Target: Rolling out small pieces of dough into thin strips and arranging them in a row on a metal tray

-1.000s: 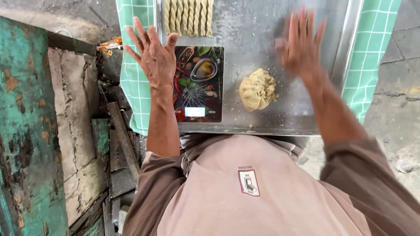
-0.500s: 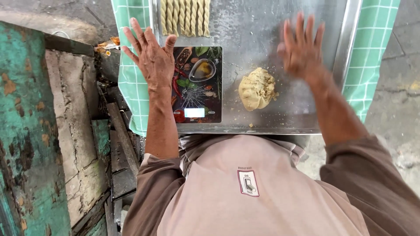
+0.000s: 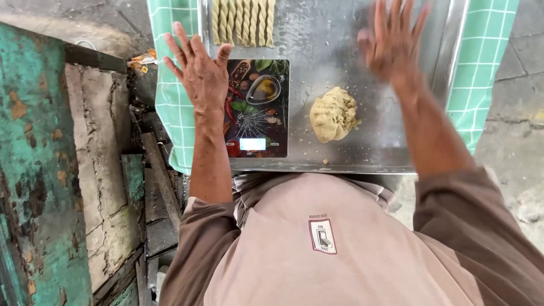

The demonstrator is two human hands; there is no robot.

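You stand over a metal table (image 3: 391, 153) whose steel top is dusted with flour and scuffed pale. A green checked cloth (image 3: 170, 107) hangs under the steel on both sides, showing at the left edge and again at the right. To your left runs a worn wall of chipped teal paint (image 3: 28, 170) and cracked grey plaster, with dark wooden slats (image 3: 161, 192) stacked in the gap beside the table. To your right the ground is bare, stained concrete (image 3: 515, 136).

Your left hand (image 3: 198, 73) lies flat, palm down, at the left edge of the table where steel meets cloth. Its fingers are spread apart and hold nothing; the thumb reaches toward the corner of the kitchen scale (image 3: 258, 107). Your right hand (image 3: 391, 42) is blurred above the right half of the steel, fingers fanned wide and empty; you cannot tell whether it touches the surface.

There is one scale, a flat dark slab printed with spices and herbs, its small lit display near your body. There is one lump of dough (image 3: 333, 113), pale yellow and rough, sitting on the steel just right of the scale and nearer you than your right hand. At the far edge lie six twisted dough sticks (image 3: 242, 21) side by side, touching, just beyond the scale.
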